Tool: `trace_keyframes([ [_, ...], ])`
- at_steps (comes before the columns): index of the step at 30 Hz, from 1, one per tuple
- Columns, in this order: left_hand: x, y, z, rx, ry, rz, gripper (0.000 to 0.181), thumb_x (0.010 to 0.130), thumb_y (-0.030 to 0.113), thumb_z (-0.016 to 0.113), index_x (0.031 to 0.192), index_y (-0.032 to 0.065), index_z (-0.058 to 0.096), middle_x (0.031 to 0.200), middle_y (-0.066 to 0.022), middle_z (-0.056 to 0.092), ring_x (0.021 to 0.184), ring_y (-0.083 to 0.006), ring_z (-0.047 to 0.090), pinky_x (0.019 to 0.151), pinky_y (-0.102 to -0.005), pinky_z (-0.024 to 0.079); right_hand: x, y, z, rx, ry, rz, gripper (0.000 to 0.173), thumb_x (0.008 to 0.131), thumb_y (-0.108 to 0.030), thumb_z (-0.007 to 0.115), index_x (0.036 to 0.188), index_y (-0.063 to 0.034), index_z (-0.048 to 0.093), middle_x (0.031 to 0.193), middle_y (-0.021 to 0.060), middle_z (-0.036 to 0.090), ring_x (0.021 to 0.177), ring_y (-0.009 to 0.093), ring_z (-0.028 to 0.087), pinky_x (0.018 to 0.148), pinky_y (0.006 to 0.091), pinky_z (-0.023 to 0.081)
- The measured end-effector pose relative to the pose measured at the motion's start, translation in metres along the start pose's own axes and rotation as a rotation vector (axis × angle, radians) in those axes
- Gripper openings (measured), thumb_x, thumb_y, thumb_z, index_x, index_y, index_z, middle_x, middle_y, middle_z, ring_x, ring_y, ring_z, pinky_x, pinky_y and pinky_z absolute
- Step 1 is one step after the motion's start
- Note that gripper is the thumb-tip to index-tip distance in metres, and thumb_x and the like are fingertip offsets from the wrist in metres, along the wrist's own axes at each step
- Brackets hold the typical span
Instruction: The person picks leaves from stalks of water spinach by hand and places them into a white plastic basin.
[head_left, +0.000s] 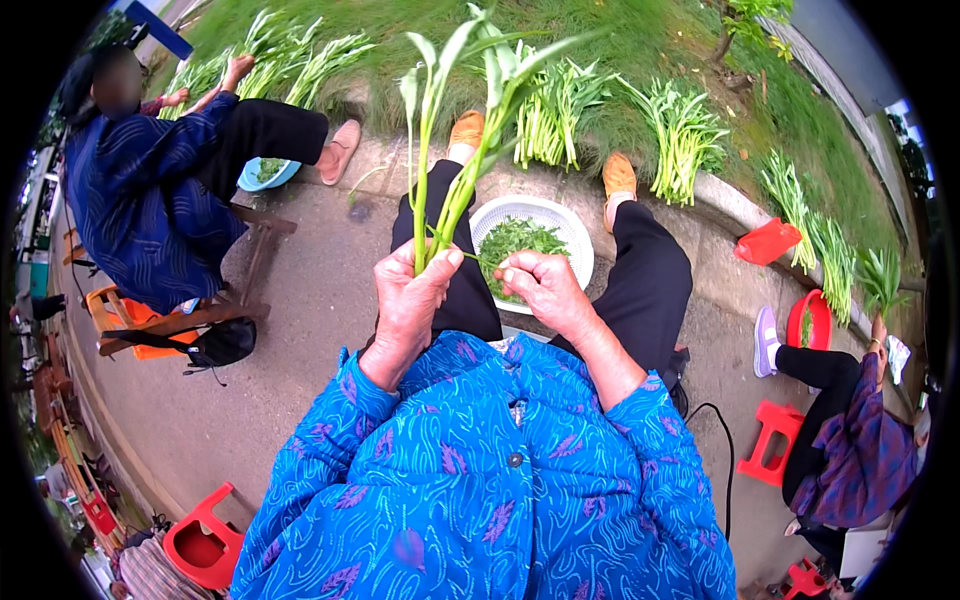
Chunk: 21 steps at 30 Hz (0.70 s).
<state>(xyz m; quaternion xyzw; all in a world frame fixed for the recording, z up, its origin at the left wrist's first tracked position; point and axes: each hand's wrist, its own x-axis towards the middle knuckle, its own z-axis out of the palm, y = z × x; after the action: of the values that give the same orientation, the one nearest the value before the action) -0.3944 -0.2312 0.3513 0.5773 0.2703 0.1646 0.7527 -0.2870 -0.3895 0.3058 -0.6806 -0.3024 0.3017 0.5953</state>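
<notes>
My left hand (411, 300) is closed around the lower stems of a small bunch of leafy green vegetable (446, 172), held upright with its leaves fanning out at the top. My right hand (546, 289) pinches a thin green stem between thumb and fingertips; this stem stretches across to the bunch by my left thumb. Below my hands, between my legs, a white plastic colander basket (583, 240) holds loose green leaves (517, 238). Part of the basket is hidden by my right hand and leg.
Bundles of greens (682, 142) lie along the stone curb (724, 199) and grass. At left a person in dark blue (150, 195) sits by a blue basin (276, 178). At right another person sits near a red basin (821, 307), a red bag (768, 241) and a red stool (772, 442).
</notes>
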Motion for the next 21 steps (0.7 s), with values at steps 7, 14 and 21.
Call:
trace_keyframes([
  [7,0.003,-0.005,-0.005,0.067,-0.093,0.08,0.012,0.083,0.011,0.069,0.091,0.0033,0.064,0.065,0.0077,0.051,0.053,-0.0009,0.039,0.047,-0.0174,0.028,0.002,0.006,-0.009,0.173,0.085,0.158,0.016,0.089,-0.012,0.057,0.093,-0.0011,0.067,0.069,-0.0007,0.061,0.056,0.003,0.046,0.05,0.0175,0.035],
  [14,0.008,-0.003,-0.015,0.146,-0.075,0.18,0.014,0.084,0.012,0.069,0.092,0.0024,0.064,0.07,0.0076,0.052,0.06,-0.0013,0.042,0.053,-0.0174,0.032,0.015,0.036,-0.029,0.208,0.35,0.178,0.02,0.089,-0.012,0.055,0.102,-0.0005,0.064,0.089,0.0032,0.064,0.073,0.007,0.056,0.063,0.019,0.044],
  [21,0.005,0.007,-0.018,0.19,-0.1,0.128,0.015,0.089,0.014,0.062,0.095,0.0001,0.063,0.074,0.0052,0.054,0.067,-0.0022,0.044,0.058,-0.0185,0.036,0.015,0.054,-0.027,-0.703,0.077,0.159,0.045,0.091,-0.041,0.046,0.128,-0.0159,0.054,0.132,0.0093,0.052,0.124,0.03,0.044,0.097,0.0385,0.036],
])
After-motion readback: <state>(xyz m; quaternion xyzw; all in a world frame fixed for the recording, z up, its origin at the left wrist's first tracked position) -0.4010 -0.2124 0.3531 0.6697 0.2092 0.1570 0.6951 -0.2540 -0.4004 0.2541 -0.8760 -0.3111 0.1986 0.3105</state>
